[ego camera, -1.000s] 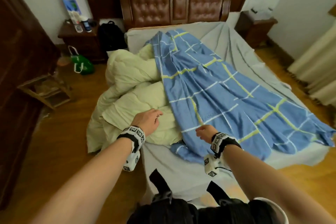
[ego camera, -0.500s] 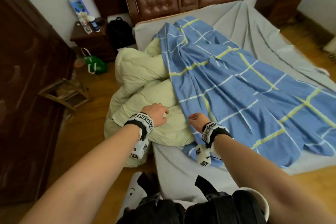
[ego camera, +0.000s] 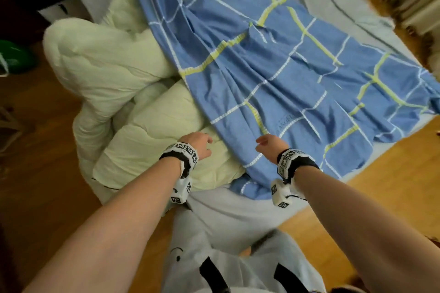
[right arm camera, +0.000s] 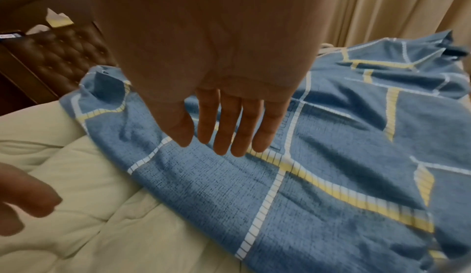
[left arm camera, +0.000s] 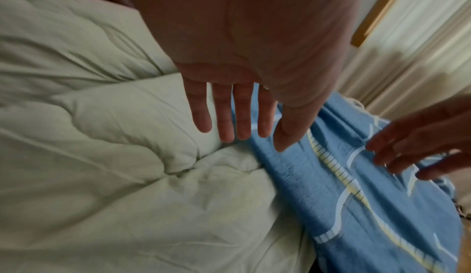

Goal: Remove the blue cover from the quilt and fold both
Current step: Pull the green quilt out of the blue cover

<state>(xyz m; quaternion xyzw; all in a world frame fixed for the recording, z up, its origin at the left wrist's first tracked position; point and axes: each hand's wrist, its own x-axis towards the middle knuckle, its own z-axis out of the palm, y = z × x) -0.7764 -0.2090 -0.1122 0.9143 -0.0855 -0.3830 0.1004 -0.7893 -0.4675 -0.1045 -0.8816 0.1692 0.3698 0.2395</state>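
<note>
One bed (ego camera: pixel 238 211) with a grey sheet is seen. One blue cover (ego camera: pixel 273 66) is spread across it, overlapping one pale green quilt (ego camera: pixel 123 83) bunched at the bed's left edge. Two hands are counted. The left hand (ego camera: pixel 198 147) is held over the quilt, fingers (left arm camera: pixel 224 120) straight, nothing gripped. The right hand (ego camera: pixel 270 146) is held over the cover's near edge, fingers (right arm camera: pixel 229 128) extended, nothing gripped.
</note>
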